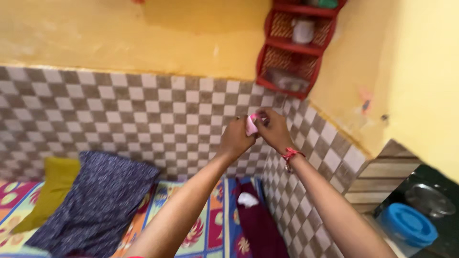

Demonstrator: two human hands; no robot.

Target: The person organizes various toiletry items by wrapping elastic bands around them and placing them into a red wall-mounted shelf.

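Pink and small, a soft-looking object (pixel 251 124), possibly folded cloth or plastic, is pinched between both hands before a brown-and-white checkered tile wall (pixel 143 119). The left hand (pixel 235 138) grips its lower side; the right hand (pixel 274 128), wearing a red thread wristband (pixel 291 154), closes on its upper edge.

Far wall in brown-and-white checked tiles (pixel 124 119) under yellow plaster; a red corner shelf (pixel 291 48) high on the right – near left, a dark speckled pillow (pixel 95 205) beside a mustard cushion (pixel 55 188) on the patterned bedsheet (pixel 210 234); a blue lid (pixel 409 224) near right
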